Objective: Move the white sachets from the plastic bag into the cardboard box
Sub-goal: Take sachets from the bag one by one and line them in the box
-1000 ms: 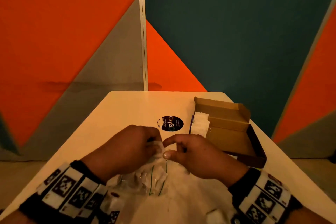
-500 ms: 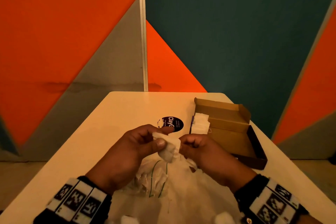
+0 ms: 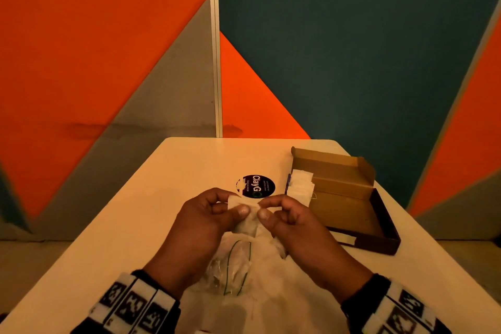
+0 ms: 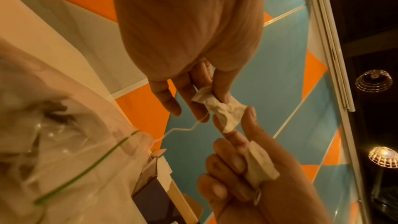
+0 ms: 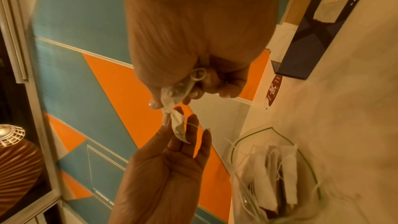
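My left hand (image 3: 235, 206) and right hand (image 3: 267, 208) meet above the clear plastic bag (image 3: 235, 266) and pinch one crumpled white sachet (image 3: 245, 224) between them. In the left wrist view my left thumb and fingers grip this sachet (image 4: 224, 111); its string trails down to the bag (image 4: 64, 142). My right hand's curled fingers hold a second sachet (image 4: 259, 165), also visible in the right wrist view (image 5: 182, 90). Several sachets (image 5: 273, 168) lie in the bag. The open cardboard box (image 3: 349, 214) sits to the right, with white sachets (image 3: 301, 187) stacked at its left end.
A round black sticker (image 3: 256, 186) lies on the white table (image 3: 168, 198) just beyond my hands. The box's lid flap (image 3: 325, 161) stands up at the far side. Colored wall panels rise behind the table's far edge.
Both hands rose from the bag's mouth and lifted sachets out. They now hold the sachet a little higher and farther, close to the sticker.
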### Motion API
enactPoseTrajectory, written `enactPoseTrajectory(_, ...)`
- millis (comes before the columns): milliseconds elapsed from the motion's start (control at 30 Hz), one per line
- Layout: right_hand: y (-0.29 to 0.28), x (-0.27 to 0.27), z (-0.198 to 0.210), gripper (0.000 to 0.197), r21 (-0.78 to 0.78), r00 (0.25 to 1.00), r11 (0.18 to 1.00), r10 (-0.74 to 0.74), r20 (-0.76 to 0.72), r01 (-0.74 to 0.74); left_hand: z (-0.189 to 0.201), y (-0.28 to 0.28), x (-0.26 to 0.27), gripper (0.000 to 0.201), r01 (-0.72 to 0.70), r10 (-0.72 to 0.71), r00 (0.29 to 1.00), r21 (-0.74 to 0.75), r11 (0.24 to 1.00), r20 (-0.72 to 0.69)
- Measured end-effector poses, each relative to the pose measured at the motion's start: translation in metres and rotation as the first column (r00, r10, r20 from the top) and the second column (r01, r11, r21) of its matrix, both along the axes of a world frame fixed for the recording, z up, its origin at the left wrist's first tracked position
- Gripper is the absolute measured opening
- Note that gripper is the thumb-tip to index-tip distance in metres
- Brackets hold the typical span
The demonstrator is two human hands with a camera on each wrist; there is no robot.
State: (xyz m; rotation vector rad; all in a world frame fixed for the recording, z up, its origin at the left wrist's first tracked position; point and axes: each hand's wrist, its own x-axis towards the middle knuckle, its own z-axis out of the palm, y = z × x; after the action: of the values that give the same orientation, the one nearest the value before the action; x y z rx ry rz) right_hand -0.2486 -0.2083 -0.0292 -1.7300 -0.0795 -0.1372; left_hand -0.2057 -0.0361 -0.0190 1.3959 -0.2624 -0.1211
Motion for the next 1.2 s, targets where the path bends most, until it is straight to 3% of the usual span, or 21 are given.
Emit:
enactPoseTrajectory(100, 0.004, 0.001, -0.002, 0.034, 0.051, 1.000, 0.999, -0.002, 0.019, 0.001, -0.001, -0.006, -0.005, 0.019, -0.021, 0.021, 1.000, 0.023, 1.000, -0.010)
enactPoseTrajectory(267, 0.009, 0.006, -0.003, 0.016, 0.169, 0.998, 0.983, -0.062, -0.023, 0.065, -0.001, -0.011, -0.010, 0.024, -0.035, 0.034, 0.999, 0.113, 0.993, 0.015)
enactPoseTrajectory(367, 0.005, 0.008, -0.003, 0.018, 0.240, 0.991, 0.962, -0.116, -0.061, 0.128, -0.003, -0.009, -0.014, 0.026, -0.024, 0.020, 0.999, 0.147, 0.989, 0.030)
enactPoseTrajectory(467, 0.002, 0.012, -0.005, 0.018, 0.271, 0.983, 0.945, -0.166, -0.080, 0.181, -0.007, -0.005, -0.023, 0.021, -0.176, 0.072, 0.952, 0.341, 0.923, 0.297)
enactPoseTrajectory(567, 0.004, 0.014, -0.008, 0.024, 0.279, 0.980, 0.939, -0.189, -0.069, 0.201, -0.010, -0.009, -0.033, 0.019, -0.249, -0.052, 0.865, 0.517, 0.819, 0.499)
enactPoseTrajectory(667, 0.009, 0.014, -0.009, 0.016, 0.295, 0.981, 0.935, -0.181, -0.073, 0.195, -0.012, -0.016, -0.033, 0.024, -0.303, -0.147, 0.790, 0.588, 0.750, 0.595)
enactPoseTrajectory(767, 0.010, 0.013, -0.007, 0.014, 0.312, 0.979, 0.928, -0.186, -0.087, 0.204, -0.011, -0.020, -0.030, 0.025, -0.253, -0.094, 0.850, 0.558, 0.790, 0.518)
enactPoseTrajectory(900, 0.008, 0.013, -0.006, 0.021, 0.302, 0.975, 0.927, -0.208, -0.079, 0.222, -0.010, -0.023, -0.030, 0.019, -0.065, -0.081, 0.949, 0.439, 0.896, 0.306)
enactPoseTrajectory(1100, 0.012, 0.010, -0.010, 0.016, 0.254, 0.979, 0.946, -0.205, -0.016, 0.202, -0.013, -0.026, -0.028, 0.003, 0.002, -0.088, 0.979, 0.420, 0.908, 0.186)
enactPoseTrajectory(1200, 0.011, 0.013, -0.013, 0.012, 0.229, 0.965, 0.940, -0.263, 0.008, 0.254, -0.015, -0.021, -0.026, 0.009, -0.010, -0.056, 0.986, 0.391, 0.920, 0.158)
